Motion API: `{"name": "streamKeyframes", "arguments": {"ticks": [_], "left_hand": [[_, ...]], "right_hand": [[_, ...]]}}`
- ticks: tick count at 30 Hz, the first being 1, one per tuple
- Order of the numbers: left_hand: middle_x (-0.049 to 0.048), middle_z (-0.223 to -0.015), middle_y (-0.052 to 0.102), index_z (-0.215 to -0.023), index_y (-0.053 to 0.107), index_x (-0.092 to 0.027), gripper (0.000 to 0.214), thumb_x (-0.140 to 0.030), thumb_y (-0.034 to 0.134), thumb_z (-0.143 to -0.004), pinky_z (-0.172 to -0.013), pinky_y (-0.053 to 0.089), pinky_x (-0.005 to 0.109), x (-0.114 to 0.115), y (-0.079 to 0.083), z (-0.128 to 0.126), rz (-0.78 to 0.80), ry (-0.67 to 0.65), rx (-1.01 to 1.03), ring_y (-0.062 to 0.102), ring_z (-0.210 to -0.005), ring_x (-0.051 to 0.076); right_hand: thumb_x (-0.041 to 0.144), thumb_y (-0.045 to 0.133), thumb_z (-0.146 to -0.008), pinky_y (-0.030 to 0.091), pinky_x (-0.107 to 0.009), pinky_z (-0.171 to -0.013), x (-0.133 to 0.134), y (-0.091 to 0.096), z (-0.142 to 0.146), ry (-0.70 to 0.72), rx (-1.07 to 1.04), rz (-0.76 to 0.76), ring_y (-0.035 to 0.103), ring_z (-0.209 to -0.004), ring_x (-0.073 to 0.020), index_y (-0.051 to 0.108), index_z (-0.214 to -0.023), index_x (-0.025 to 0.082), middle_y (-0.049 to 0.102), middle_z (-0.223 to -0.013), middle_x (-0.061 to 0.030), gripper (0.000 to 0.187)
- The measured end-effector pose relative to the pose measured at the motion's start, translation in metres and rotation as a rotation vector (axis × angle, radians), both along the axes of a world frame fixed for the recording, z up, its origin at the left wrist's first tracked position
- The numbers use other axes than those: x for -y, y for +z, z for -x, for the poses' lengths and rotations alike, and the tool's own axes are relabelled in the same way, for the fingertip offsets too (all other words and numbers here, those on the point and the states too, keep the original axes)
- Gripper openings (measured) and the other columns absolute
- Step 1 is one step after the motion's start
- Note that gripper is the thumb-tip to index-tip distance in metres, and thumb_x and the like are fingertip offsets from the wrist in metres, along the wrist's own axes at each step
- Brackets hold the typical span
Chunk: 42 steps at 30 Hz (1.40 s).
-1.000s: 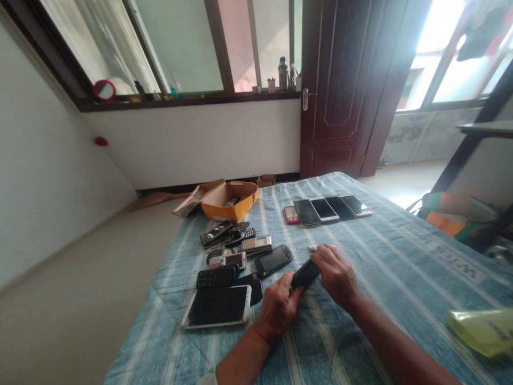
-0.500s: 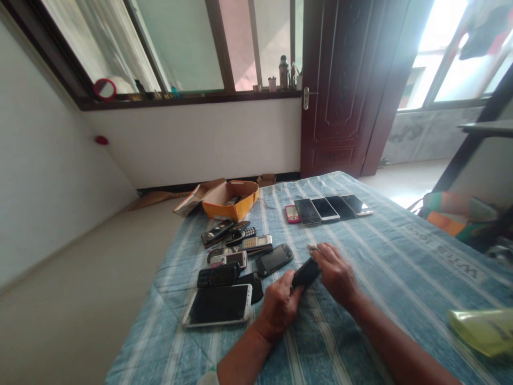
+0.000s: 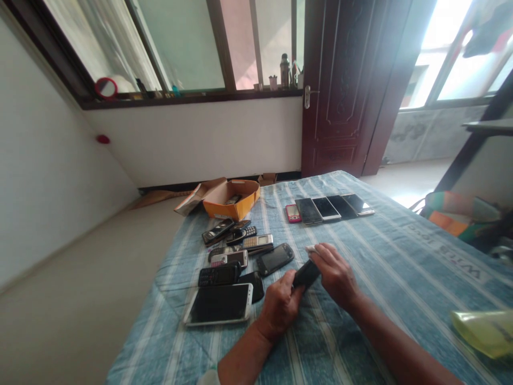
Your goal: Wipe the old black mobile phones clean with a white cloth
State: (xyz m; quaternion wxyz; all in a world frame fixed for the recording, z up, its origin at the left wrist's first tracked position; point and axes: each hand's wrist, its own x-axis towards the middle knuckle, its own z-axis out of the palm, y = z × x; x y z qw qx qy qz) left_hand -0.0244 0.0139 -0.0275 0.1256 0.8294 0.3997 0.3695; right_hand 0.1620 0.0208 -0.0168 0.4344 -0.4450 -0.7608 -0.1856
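Observation:
A dark mobile phone (image 3: 306, 274) is tilted in front of me, its lower end gripped by my left hand (image 3: 281, 300). My right hand (image 3: 335, 272) pinches a small white cloth (image 3: 311, 249) at the phone's far end; its fingers are closed. Left of my hands lies a group of phones: a large white-framed one (image 3: 219, 305), a black keypad phone (image 3: 218, 274), a dark touchscreen phone (image 3: 275, 259) and several smaller ones. Farther off, a row holds a red phone (image 3: 293, 214), a white phone (image 3: 326, 208) and other dark phones.
An orange cardboard box (image 3: 231, 209) with its lid open stands at the far left of the bed-like surface (image 3: 380, 278), which has a blue striped cover. A yellow translucent packet (image 3: 483, 331) lies at the right. Beyond are a dark red door (image 3: 344, 128) and a window sill.
Both hands stay nearly in place around the dark phone, with the cloth still at its far end. The whole view has shifted very slightly.

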Motion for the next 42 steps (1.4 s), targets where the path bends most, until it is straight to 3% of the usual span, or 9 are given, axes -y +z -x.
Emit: {"name": "streamKeyframes", "arguments": {"ticks": [8,18,25,33,37,42], "left_hand": [[0.0054,-0.079,0.069,-0.109,0.058,-0.017,0.023,-0.025,0.053,-0.088,-0.062,0.055,0.026,0.0,-0.003,0.001,0.007,0.017,-0.022,0.067,-0.066,0.018],[0.004,-0.076,0.067,-0.106,0.058,-0.018,0.02,-0.024,0.052,-0.088,-0.06,0.054,0.025,0.001,-0.001,0.0,0.012,0.018,-0.022,0.065,-0.063,0.017],[0.0042,-0.075,0.068,-0.107,0.058,-0.017,0.021,-0.024,0.052,-0.088,-0.06,0.053,0.025,0.001,-0.001,0.001,0.023,0.014,-0.018,0.066,-0.064,0.018],[0.0056,-0.077,0.068,-0.107,0.057,-0.016,0.021,-0.024,0.052,-0.088,-0.061,0.054,0.027,0.0,-0.004,0.001,-0.006,0.025,-0.033,0.066,-0.065,0.019],[0.0044,-0.077,0.068,-0.106,0.057,-0.018,0.02,-0.024,0.052,-0.088,-0.061,0.053,0.026,0.0,-0.005,0.001,-0.005,0.036,-0.045,0.067,-0.066,0.018],[0.0041,-0.076,0.068,-0.105,0.057,-0.018,0.019,-0.024,0.052,-0.088,-0.06,0.053,0.026,0.0,-0.006,0.001,-0.006,0.046,-0.06,0.067,-0.065,0.018]], "right_hand": [[0.017,0.038,-0.096,0.051,-0.032,-0.081,-0.009,-0.002,-0.012,-0.093,-0.078,0.065,0.058,-0.092,-0.0209,0.068,-0.098,0.016,0.065,-0.095,-0.0097,0.03],[0.02,0.039,-0.095,0.051,-0.029,-0.076,-0.018,-0.019,-0.023,-0.149,-0.219,0.129,0.061,-0.086,-0.0186,0.067,-0.11,0.017,0.065,-0.093,-0.0083,0.031],[0.006,0.038,-0.084,0.05,-0.028,-0.076,-0.02,-0.027,-0.021,-0.115,-0.253,0.204,0.062,-0.086,-0.0176,0.065,-0.114,0.018,0.066,-0.092,-0.0065,0.041],[0.009,0.044,-0.082,0.043,-0.024,-0.062,-0.017,-0.027,-0.023,-0.256,-0.233,0.391,0.06,-0.071,-0.0156,0.07,-0.097,0.022,0.065,-0.081,-0.0024,0.032],[0.012,0.046,-0.083,0.04,-0.023,-0.06,-0.016,-0.023,-0.026,-0.229,-0.225,0.434,0.058,-0.067,-0.0144,0.07,-0.081,0.023,0.063,-0.075,-0.0012,0.026],[0.011,0.044,-0.081,0.044,-0.024,-0.066,-0.018,-0.022,-0.027,-0.149,-0.355,0.408,0.061,-0.073,-0.0151,0.07,-0.095,0.02,0.066,-0.083,-0.0033,0.031]]}}
